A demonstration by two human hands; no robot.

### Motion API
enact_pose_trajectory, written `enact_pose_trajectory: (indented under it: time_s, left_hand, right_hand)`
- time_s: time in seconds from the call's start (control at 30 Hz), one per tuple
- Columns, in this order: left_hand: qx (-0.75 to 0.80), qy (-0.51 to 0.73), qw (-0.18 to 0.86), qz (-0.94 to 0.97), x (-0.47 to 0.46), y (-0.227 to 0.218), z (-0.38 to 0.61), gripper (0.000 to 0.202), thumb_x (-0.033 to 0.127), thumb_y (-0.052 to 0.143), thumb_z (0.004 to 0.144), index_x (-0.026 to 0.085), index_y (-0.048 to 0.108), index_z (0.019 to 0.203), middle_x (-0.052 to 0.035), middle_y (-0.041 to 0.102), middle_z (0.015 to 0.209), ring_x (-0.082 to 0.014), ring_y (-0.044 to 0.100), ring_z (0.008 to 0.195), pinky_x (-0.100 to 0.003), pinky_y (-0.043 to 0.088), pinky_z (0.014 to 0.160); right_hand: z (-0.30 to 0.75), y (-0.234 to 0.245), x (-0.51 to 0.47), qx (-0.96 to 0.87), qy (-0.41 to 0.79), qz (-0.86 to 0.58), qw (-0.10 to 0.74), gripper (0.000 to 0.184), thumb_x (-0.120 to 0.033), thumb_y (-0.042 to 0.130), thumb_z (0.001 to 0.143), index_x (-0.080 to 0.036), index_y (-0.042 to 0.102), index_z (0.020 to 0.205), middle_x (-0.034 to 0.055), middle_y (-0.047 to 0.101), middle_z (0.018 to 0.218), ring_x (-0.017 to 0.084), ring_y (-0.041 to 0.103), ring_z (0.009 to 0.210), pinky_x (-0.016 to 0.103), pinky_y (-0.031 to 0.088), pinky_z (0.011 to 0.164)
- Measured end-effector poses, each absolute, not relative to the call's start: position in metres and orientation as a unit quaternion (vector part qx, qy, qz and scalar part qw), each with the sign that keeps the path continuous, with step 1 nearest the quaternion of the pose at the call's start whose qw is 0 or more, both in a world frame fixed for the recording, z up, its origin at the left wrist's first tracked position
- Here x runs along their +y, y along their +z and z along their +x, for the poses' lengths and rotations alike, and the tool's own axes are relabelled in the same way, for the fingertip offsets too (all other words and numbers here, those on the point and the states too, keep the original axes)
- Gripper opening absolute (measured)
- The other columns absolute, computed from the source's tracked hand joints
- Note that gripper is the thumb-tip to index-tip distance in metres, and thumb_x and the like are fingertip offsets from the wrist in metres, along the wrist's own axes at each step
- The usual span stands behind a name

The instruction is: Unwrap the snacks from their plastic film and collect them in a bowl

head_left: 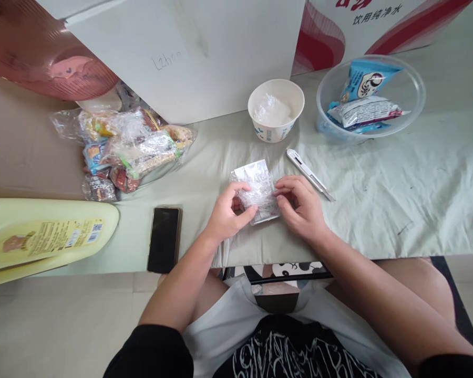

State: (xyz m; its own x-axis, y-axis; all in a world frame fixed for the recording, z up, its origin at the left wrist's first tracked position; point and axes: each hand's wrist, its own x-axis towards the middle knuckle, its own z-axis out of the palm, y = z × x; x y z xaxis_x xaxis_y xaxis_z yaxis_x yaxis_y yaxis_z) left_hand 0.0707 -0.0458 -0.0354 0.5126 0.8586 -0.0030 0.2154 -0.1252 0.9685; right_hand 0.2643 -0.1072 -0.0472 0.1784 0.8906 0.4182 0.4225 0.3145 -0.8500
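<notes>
A small silvery clear-plastic snack wrapper (257, 185) lies on the cloth-covered table (398, 199) just in front of me. My left hand (227, 212) pinches its left side with thumb and fingers curled. Its right edge is pinched by the closed fingers of my right hand (301, 207). Both hands rest near the table's front edge.
A white utility knife (308, 173) lies just right of the hands. Behind stand a paper bowl (276, 110) holding crumpled plastic and a clear bowl (372, 97) of snack packets. A bag of snacks (128, 152), a black phone (164, 239) and a yellow tray (43, 239) lie left.
</notes>
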Motion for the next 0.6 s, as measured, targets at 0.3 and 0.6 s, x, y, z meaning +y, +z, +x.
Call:
enact_pose_trajectory:
  time_s: [0.3, 0.6]
  left_hand:
    - [0.426, 0.378, 0.465, 0.678, -0.038, -0.036, 0.065, 0.034, 0.028, 0.072, 0.078, 0.025, 0.053, 0.106, 0.0007, 0.057, 0.094, -0.0065, 0.05, 0.06, -0.02, 0.048, 0.054]
    - [0.447, 0.429, 0.42, 0.663, -0.028, -0.04, 0.062, 0.036, 0.023, 0.072, 0.077, 0.027, 0.052, 0.106, 0.0017, 0.052, 0.09, -0.0061, 0.05, 0.059, -0.019, 0.045, 0.052]
  right_hand:
    - [0.31, -0.041, -0.093, -0.577, -0.038, -0.757, 0.305, 0.026, -0.025, 0.06, 0.086, -0.022, 0.068, 0.11, 0.0143, 0.066, 0.113, 0.034, 0.061, 0.103, 0.054, 0.047, 0.09]
    - [0.321, -0.054, -0.092, -0.601, 0.044, -0.753, 0.265, 0.026, -0.028, 0.053, 0.09, -0.02, 0.07, 0.109, 0.0135, 0.069, 0.098, 0.03, 0.062, 0.086, 0.047, 0.052, 0.081]
